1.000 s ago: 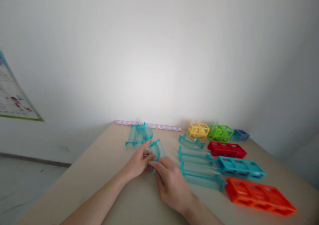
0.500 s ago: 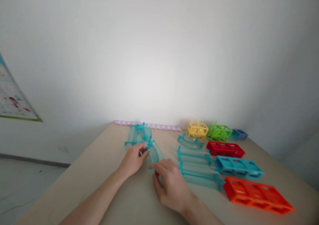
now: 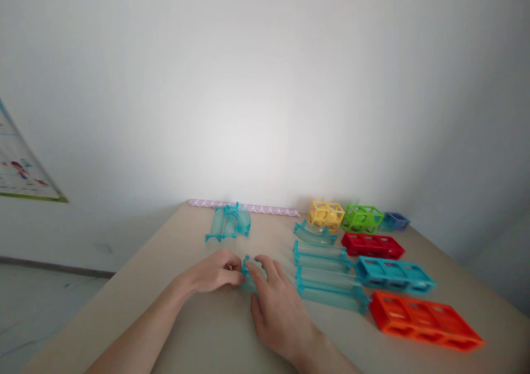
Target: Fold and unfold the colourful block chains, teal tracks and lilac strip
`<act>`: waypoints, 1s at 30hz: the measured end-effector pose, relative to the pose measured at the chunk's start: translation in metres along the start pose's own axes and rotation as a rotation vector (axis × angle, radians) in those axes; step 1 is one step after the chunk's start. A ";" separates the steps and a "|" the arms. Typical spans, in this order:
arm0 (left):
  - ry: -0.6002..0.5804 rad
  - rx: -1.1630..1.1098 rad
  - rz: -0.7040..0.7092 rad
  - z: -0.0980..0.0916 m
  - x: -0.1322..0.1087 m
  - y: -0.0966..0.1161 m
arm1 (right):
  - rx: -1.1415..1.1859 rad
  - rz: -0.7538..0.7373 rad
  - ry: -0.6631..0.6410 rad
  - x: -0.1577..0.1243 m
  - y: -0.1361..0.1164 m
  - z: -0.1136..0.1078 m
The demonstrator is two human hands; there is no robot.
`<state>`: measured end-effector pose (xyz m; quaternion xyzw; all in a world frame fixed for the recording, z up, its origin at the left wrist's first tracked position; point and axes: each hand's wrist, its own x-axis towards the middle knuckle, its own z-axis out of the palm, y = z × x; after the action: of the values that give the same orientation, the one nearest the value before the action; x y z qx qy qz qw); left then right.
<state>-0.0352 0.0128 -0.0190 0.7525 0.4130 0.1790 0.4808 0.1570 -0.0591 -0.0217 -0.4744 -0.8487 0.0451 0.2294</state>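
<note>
Both my hands meet over a small curved clear-teal track piece (image 3: 250, 268) lying on the beige table (image 3: 199, 330). My left hand (image 3: 213, 273) pinches its left end with curled fingers. My right hand (image 3: 278, 302) lies over its right side, fingers bent onto it, and hides most of it. A second curved teal track piece (image 3: 228, 223) rests farther back, apart from both hands.
To the right lie three straight teal track pieces (image 3: 327, 286), then a red frame (image 3: 374, 245), a teal frame (image 3: 393, 274) and an orange frame (image 3: 424, 320). Yellow (image 3: 327, 215), green (image 3: 363, 218) and blue (image 3: 396, 220) cube frames stand at the back. A purple strip (image 3: 244, 207) lines the wall edge.
The curved piece, held tilted up a second ago, has come down flat onto the table and nearer to me. Both hands lowered with it.
</note>
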 end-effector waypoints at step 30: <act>0.563 0.107 0.082 0.000 0.016 -0.014 | -0.678 -0.356 0.194 -0.122 0.059 -0.061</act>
<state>-0.0322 0.0289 -0.0334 0.7135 0.5084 0.3780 0.2992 0.2843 -0.1363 -0.0275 -0.3708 -0.8587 -0.3234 0.1433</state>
